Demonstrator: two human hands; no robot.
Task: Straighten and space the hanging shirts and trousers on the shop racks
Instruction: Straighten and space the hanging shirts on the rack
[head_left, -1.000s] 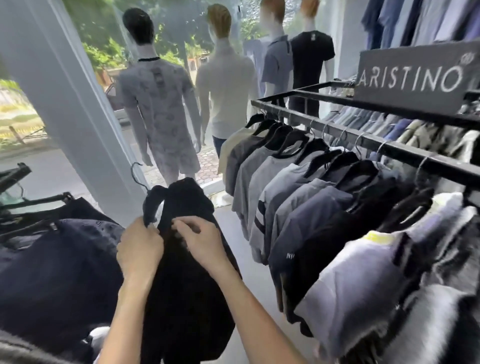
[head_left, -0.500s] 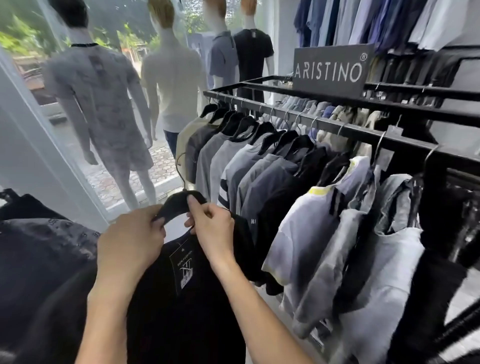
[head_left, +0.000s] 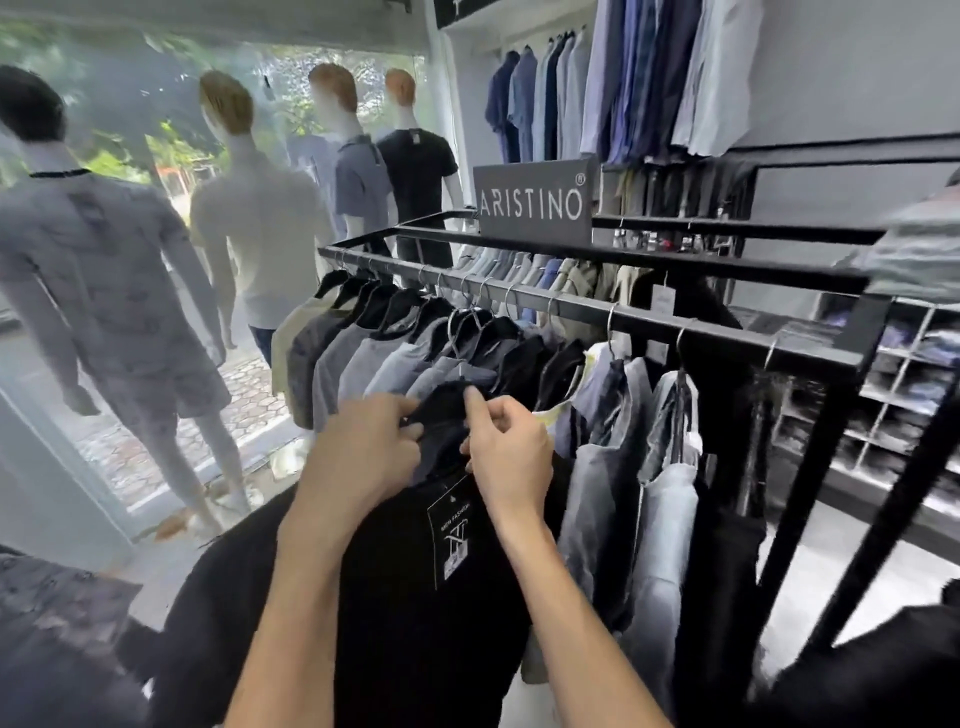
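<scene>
A soft, matte black shirt (head_left: 415, 613) with a black card tag (head_left: 456, 535) at its neck is held below the square black metal rail (head_left: 675, 332), in front of the tightly packed grey and black shirts (head_left: 363, 358). The left hand (head_left: 358, 452) and right hand (head_left: 511, 452) pinch its collar with curled fingers. Blurred mannequins (head_left: 260, 223) stand by the window beyond.

A black shirt (head_left: 405, 634) with a black tag (head_left: 453, 530) at its neck hung before the black rack (head_left: 727, 339), its collar against tightly packed grey and dark shirts (head_left: 363, 358).
</scene>
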